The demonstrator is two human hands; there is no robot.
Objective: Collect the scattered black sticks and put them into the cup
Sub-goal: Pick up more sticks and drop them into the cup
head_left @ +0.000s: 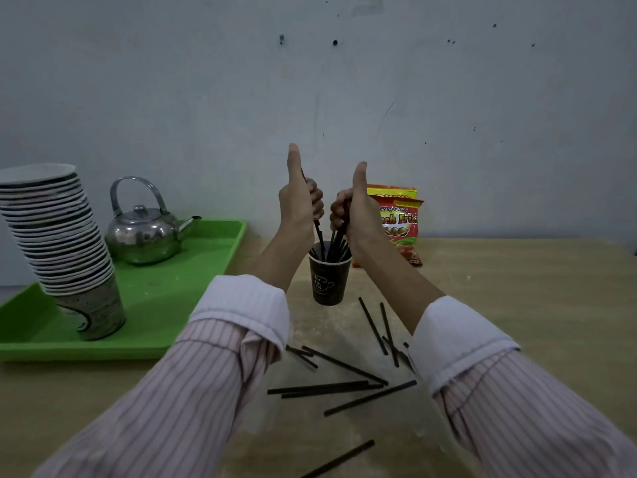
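Note:
A dark paper cup (329,284) stands upright on the wooden table (517,305), with several black sticks poking out of it. My left hand (299,198) is raised just above the cup's left side, thumb up, fingers curled around a black stick (317,229) whose lower end points into the cup. My right hand (355,208) is above the cup's right side, thumb up, closed on several black sticks (339,241) that reach into the cup. Several loose black sticks (344,365) lie scattered on the table in front of the cup, between my forearms.
A green tray (193,291) at the left carries a leaning stack of paper cups (65,250) and a metal kettle (144,232). A red and yellow snack bag (401,222) leans on the wall behind the cup. One stick (339,458) lies near the table's front edge.

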